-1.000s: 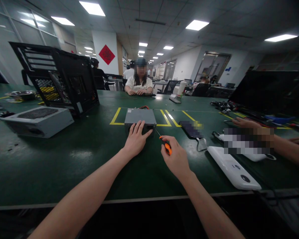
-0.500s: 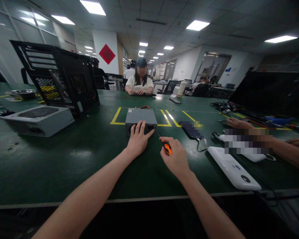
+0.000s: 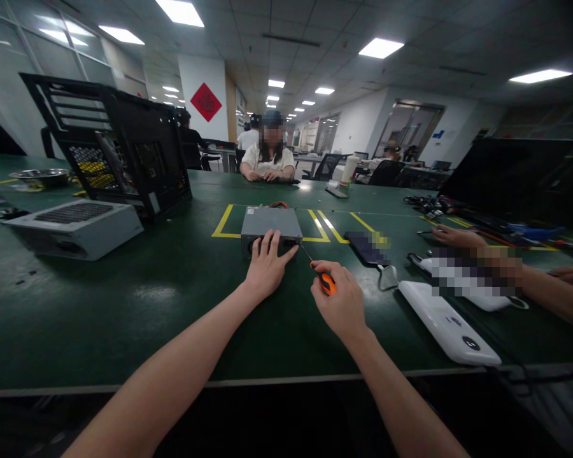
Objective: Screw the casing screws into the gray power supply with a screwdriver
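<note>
A grey metal computer power supply (image 3: 272,221) lies on the green table in front of me, orange wires at its back. My left hand (image 3: 266,267) rests against its front face, fingers stretched and spread, thumb out toward the right corner. Closed around an orange and black screwdriver (image 3: 328,284) is my right hand (image 3: 341,296), a little to the right of the box. The thin shaft points up and left, its tip at the box's front right corner. Whether the tip sits in a screw is too small to tell.
A black computer case (image 3: 124,149) and another power supply (image 3: 76,229) stand at left. To the right lie a phone (image 3: 367,247), a white power bank (image 3: 446,321) and a co-worker's hand (image 3: 458,238). Another person (image 3: 268,156) sits opposite. Yellow tape marks the table.
My right hand and the screwdriver have shifted slightly to the right. The left hand stays on the power supply with fingers spread.
</note>
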Available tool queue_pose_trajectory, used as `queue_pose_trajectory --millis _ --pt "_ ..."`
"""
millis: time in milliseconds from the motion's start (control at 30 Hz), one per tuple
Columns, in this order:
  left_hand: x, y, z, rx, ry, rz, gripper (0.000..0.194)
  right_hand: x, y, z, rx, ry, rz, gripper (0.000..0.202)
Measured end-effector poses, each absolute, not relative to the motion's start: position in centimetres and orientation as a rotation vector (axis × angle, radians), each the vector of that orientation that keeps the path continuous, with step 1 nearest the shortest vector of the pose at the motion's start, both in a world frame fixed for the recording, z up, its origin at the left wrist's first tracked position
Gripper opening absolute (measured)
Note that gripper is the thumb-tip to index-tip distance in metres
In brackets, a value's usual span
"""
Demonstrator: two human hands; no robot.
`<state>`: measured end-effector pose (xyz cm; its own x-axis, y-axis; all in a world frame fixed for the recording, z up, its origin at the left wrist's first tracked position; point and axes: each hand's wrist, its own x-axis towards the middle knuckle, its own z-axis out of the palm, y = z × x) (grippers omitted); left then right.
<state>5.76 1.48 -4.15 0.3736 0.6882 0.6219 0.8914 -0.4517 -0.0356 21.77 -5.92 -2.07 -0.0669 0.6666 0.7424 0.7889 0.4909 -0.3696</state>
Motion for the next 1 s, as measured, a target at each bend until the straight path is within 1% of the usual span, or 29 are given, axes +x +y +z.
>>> queue_pose_trajectory --millis 600,767,867,1000 --pt "5.76 1.76 -4.40 -2.232 -1.363 -0.746 0.053 21.56 -5.78 -2.06 -1.184 -1.862 -0.115 0.016" --pt "5.72 1.67 -4.33 -2.242 -1.348 -0.752 0.052 21.39 -5.78 -1.87 -1.139 -1.960 -0.047 0.007" --pt "5.72 1.62 -4.30 -2.240 -1.351 -0.754 0.052 21.37 -5.73 -2.01 -1.164 -1.910 -0.062 0.009" --pt "5.71 1.66 -4.30 -2.240 -1.347 -0.748 0.054 21.50 -5.57 -2.29 -1.248 -1.763 -0.224 0.018"
